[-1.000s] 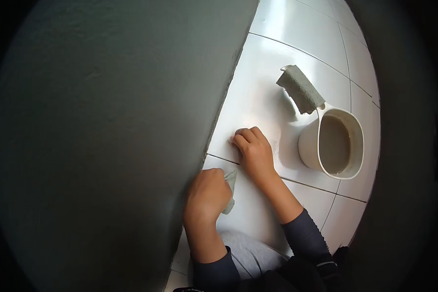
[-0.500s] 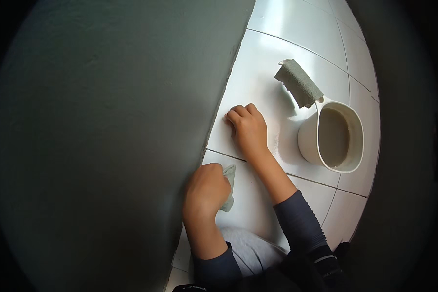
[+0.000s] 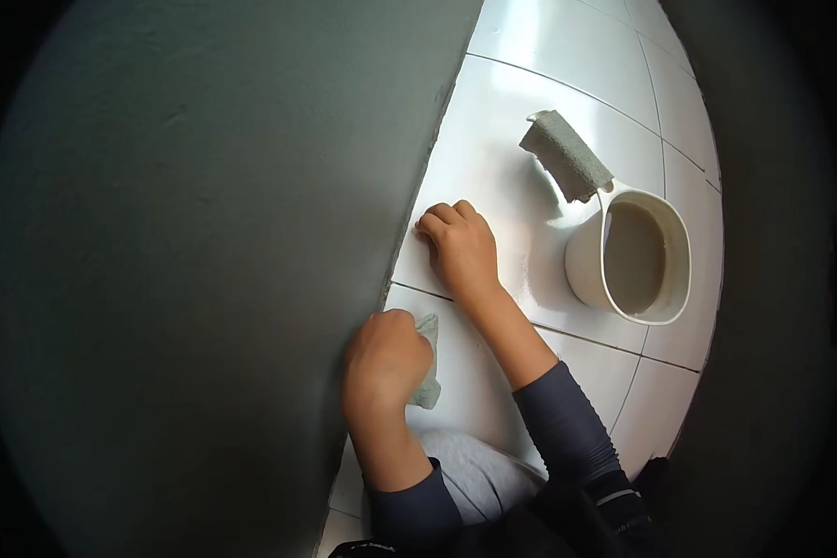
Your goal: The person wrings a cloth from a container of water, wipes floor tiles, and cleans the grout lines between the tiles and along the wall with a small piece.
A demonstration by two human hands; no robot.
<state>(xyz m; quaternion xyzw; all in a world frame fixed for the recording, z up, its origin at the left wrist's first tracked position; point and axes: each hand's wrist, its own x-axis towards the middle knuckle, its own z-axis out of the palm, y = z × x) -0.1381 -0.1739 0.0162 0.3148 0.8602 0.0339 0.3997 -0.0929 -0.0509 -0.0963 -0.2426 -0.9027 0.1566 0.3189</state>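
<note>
My left hand (image 3: 388,358) is closed against the foot of the dark grey wall, wrapped round a pale grey-green folded sheet (image 3: 425,386). Part of that sheet sticks out on the hand's right side; whether it is cloth or paper I cannot tell. Farther along, my right hand (image 3: 462,246) rests low over the white tiles with its fingers curled in, their tips close to the wall's base. Anything under those fingers is hidden. To the right stands a white plastic dipper (image 3: 586,265) holding cloudy grey water (image 3: 634,259). A rough grey-green piece (image 3: 569,158) is draped over its handle.
A smooth dark grey wall (image 3: 205,260) fills the left side and meets the white tiled floor (image 3: 493,112) along a rough edge. My knee in light grey fabric (image 3: 470,470) is close below my hands. Another dark surface (image 3: 772,279) borders the floor on the right.
My right hand has shifted slightly left, nearer the wall. My left hand has moved a little left with the folded sheet. The whole view has drifted slightly; the dipper stays in place.
</note>
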